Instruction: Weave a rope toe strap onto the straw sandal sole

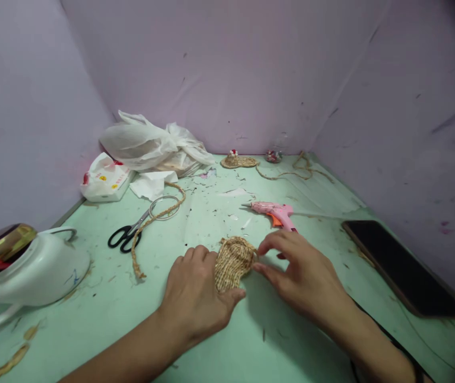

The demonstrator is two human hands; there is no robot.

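A small tan piece of coiled twine (233,261), with its rows laid side by side in a curved shape, is held low over the green table. My left hand (195,292) grips its left side, the thumb along the lower edge and the fingers partly hidden behind it. At the piece's right edge, my right hand (291,266) pinches with thumb and forefinger. What lies between those fingertips seems to be the twine's edge or end, too small to see well. Just beyond the right hand lies a pink glue gun (273,211) with an orange trigger.
Black-handled scissors (129,234), a metal ring (163,208) and a braided cord (159,213) lie left. Behind are a tissue pack (107,178), a white plastic bag (151,141), a small twine slipper (237,161) and a bead jar (274,156). A phone (398,266) lies right; a white pitcher-like container (51,271) lies left.
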